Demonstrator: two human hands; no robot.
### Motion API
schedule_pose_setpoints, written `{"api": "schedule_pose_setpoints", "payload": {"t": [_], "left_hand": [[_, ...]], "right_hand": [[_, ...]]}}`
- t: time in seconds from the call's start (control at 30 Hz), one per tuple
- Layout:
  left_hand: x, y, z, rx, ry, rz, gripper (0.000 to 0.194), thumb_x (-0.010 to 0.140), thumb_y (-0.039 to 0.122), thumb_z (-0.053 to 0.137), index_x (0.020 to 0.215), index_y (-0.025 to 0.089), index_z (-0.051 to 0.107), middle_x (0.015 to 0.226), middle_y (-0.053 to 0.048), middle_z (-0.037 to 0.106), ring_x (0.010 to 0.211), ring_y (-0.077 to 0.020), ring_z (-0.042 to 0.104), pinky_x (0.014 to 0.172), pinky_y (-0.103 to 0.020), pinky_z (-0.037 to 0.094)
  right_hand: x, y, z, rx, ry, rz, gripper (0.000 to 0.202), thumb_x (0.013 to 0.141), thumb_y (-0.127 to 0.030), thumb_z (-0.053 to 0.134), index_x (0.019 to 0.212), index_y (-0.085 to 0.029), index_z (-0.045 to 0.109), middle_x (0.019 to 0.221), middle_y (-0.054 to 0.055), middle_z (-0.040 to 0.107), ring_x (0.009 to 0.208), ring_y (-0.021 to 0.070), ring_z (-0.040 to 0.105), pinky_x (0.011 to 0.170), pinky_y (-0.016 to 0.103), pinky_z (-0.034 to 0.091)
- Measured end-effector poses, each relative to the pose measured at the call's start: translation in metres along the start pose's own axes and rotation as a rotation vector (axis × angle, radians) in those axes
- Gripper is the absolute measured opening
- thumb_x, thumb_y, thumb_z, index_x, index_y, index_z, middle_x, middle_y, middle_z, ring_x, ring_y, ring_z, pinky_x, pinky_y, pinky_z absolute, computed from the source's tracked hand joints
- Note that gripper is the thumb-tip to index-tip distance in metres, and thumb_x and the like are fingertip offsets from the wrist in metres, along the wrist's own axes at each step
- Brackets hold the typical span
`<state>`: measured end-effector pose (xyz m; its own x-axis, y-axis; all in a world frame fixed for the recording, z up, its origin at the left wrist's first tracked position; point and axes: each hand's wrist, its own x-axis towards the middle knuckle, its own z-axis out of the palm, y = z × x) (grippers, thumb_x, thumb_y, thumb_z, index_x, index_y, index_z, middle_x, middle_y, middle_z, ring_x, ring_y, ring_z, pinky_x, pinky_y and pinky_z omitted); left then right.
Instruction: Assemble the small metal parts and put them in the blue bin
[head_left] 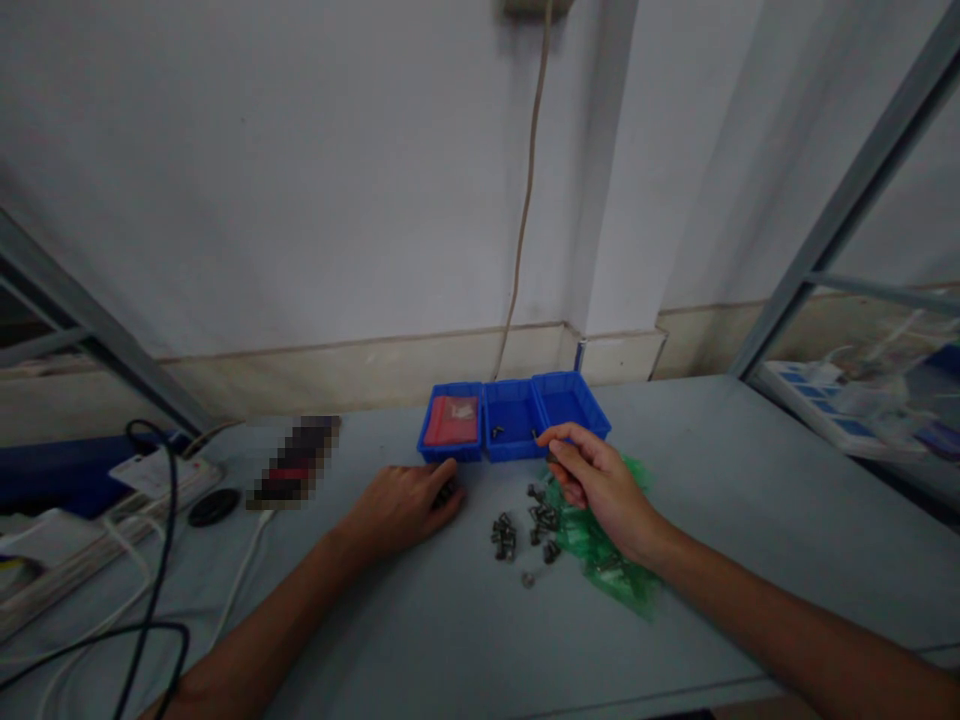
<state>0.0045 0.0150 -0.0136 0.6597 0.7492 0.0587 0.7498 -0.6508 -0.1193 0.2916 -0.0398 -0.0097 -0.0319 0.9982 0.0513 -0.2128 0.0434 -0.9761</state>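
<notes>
Dark pieces point(445, 491) are cupped in the left hand point(405, 506); the right hand point(596, 482) is curled at a blue tray point(516, 410), grip unclear.

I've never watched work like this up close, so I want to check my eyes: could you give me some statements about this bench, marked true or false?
1. Three blue bins stand side by side. True.
2. The red packet lies in the rightmost bin. False: it is in the leftmost one.
3. Green plastic lies beside small metal parts on the table. True.
4. The left hand is inside the middle bin. False: it is in front of the leftmost bin.
5. The right hand is close to the bins. True.
</notes>
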Motion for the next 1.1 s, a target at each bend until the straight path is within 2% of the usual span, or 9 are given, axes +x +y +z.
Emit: {"api": "schedule_pose_setpoints", "payload": {"t": [0.1,0.2,0.33,0.5,0.67,0.9,1.1], "left_hand": [[-0.004,-0.002,-0.006,-0.04,-0.002,0.0,0.03,0.107,0.051,0.049,0.117,0.024,0.059,0.091,-0.007,0.077,0.08,-0.0263,0.074,0.067,-0.032,0.048],[-0.006,-0.004,-0.008,-0.056,-0.023,0.01,0.033,0.108,0.052,0.046,0.117,0.024,0.06,0.089,-0.007,0.076,0.077,-0.0262,0.074,0.066,-0.032,0.048],[-0.003,-0.005,-0.003,-0.045,-0.023,0.028,0.034,0.111,0.051,0.042,0.114,0.023,0.061,0.086,-0.006,0.075,0.076,-0.025,0.073,0.065,-0.03,0.047],[0.002,-0.005,0.005,-0.038,0.011,0.067,0.032,0.113,0.041,0.036,0.106,0.023,0.062,0.085,-0.005,0.075,0.073,-0.0219,0.072,0.064,-0.029,0.046],[0.002,-0.004,0.008,-0.018,0.038,0.033,0.027,0.11,0.038,0.039,0.103,0.022,0.06,0.08,-0.005,0.074,0.07,-0.0214,0.071,0.063,-0.028,0.046],[0.002,0.0,0.0,0.012,0.0,-0.024,0.02,0.105,0.034,0.043,0.109,0.022,0.058,0.083,-0.007,0.076,0.071,-0.0256,0.072,0.063,-0.032,0.047],[0.001,-0.002,0.004,-0.009,0.011,-0.019,0.023,0.109,0.035,0.038,0.112,0.022,0.056,0.085,-0.006,0.077,0.073,-0.0265,0.073,0.063,-0.033,0.046]], "right_hand": [[0.001,0.001,-0.001,-0.005,0.002,0.0,0.033,0.093,-0.053,0.074,0.106,-0.024,0.07,0.068,-0.006,0.051,0.05,0.0085,0.037,0.044,0.021,0.026],[0.001,0.001,-0.001,-0.014,0.007,-0.001,0.033,0.093,-0.053,0.074,0.105,-0.023,0.07,0.068,-0.006,0.051,0.05,0.0087,0.037,0.044,0.021,0.026],[0.001,0.0,0.0,-0.01,0.013,0.003,0.032,0.092,-0.053,0.075,0.104,-0.023,0.07,0.069,-0.006,0.052,0.051,0.0087,0.037,0.044,0.021,0.026],[0.0,0.0,0.0,-0.014,0.011,0.011,0.031,0.093,-0.052,0.074,0.105,-0.023,0.07,0.068,-0.006,0.051,0.051,0.0087,0.037,0.045,0.021,0.026],[0.001,0.001,-0.001,-0.024,0.015,0.01,0.032,0.093,-0.053,0.073,0.105,-0.024,0.07,0.068,-0.005,0.052,0.05,0.0091,0.037,0.044,0.022,0.025],[0.0,0.002,-0.001,-0.012,0.009,0.007,0.029,0.094,-0.051,0.073,0.105,-0.024,0.071,0.068,-0.005,0.051,0.051,0.0088,0.036,0.045,0.022,0.025],[0.001,0.003,-0.002,-0.004,0.003,0.006,0.029,0.094,-0.051,0.073,0.105,-0.024,0.071,0.069,-0.005,0.051,0.051,0.0087,0.036,0.044,0.021,0.025]]}}
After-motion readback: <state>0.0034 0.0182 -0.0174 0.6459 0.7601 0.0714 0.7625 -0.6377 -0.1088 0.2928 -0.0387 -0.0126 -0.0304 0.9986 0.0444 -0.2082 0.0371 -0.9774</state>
